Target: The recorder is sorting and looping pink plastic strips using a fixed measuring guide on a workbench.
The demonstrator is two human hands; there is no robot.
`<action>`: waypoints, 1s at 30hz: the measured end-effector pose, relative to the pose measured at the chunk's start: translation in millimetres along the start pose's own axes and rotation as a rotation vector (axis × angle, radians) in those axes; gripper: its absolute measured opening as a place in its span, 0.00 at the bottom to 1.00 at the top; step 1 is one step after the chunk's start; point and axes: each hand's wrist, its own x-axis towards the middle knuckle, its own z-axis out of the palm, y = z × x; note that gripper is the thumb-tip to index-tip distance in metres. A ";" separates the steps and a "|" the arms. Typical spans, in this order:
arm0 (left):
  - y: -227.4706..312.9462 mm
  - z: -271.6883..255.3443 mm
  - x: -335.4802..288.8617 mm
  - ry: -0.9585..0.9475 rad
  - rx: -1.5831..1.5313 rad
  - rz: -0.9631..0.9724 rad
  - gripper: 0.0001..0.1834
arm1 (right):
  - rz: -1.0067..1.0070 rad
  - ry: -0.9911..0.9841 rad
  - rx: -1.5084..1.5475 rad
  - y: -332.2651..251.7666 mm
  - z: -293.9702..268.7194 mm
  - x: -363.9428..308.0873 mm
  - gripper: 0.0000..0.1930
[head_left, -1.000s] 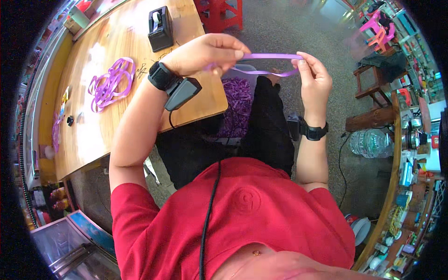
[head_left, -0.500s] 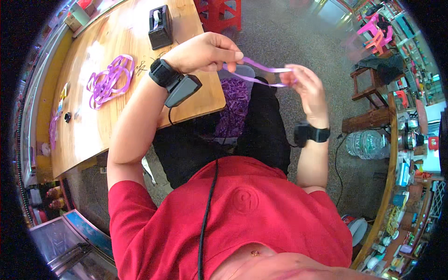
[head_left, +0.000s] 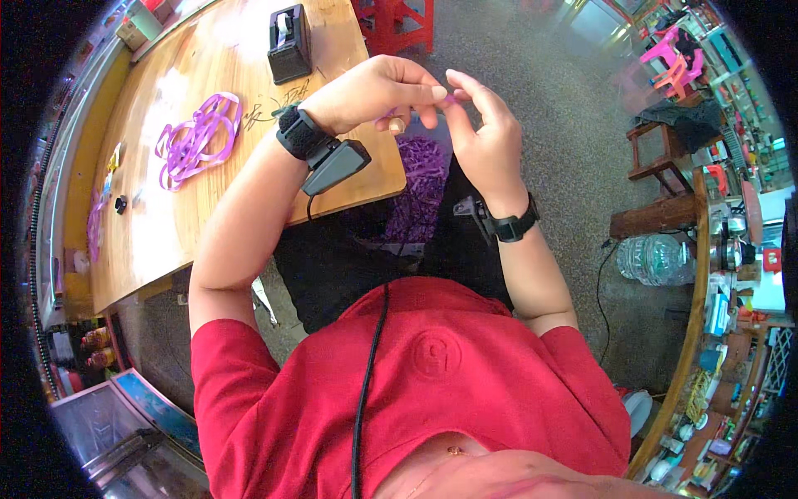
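My left hand (head_left: 397,93) pinches a purple ribbon (head_left: 450,99) between thumb and fingers, past the table's right corner. My right hand (head_left: 490,137) meets it from the right, its thumb and a finger closed at the same ribbon and its index finger raised. Only a short bit of ribbon shows between the fingertips; the rest is hidden by the hands. Below them, a container of purple ribbon pieces (head_left: 418,195) stands between my legs. A loose tangle of purple ribbon (head_left: 199,141) lies on the wooden table (head_left: 274,154) at left.
A black tape dispenser (head_left: 289,50) stands on the table's far side, and a small black object (head_left: 121,204) lies near its left edge. Beyond is a red stool (head_left: 405,25). To the right are a wooden stool (head_left: 657,154), a large clear bottle (head_left: 655,259) and crowded shelves (head_left: 731,374).
My right hand has moved left, up against my left fingertips. The ribbon loop stretched between the hands has closed up, so that little of it shows. My left hand has hardly moved.
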 end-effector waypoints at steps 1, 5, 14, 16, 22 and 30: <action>0.2 -0.6 -0.1 0.001 -0.002 0.002 0.13 | -0.001 -0.002 -0.001 2.0 0.4 -0.4 0.14; 0.3 -9.9 -0.3 -0.012 -0.111 0.106 0.13 | 0.276 -0.118 0.253 13.9 -5.8 -5.6 0.11; 7.9 -2.7 -9.1 -0.100 -0.142 0.192 0.13 | 0.311 0.013 0.352 9.5 -38.8 13.4 0.13; 4.9 4.1 -8.2 -0.191 -0.018 0.138 0.14 | 0.304 0.048 0.404 19.1 -50.3 23.3 0.13; -16.0 25.7 -0.1 -0.395 0.382 0.353 0.20 | 0.260 -0.153 0.232 39.3 -42.2 25.4 0.12; -19.9 15.7 0.7 -0.310 0.587 0.162 0.20 | 0.012 -0.467 -0.026 94.8 7.9 35.3 0.12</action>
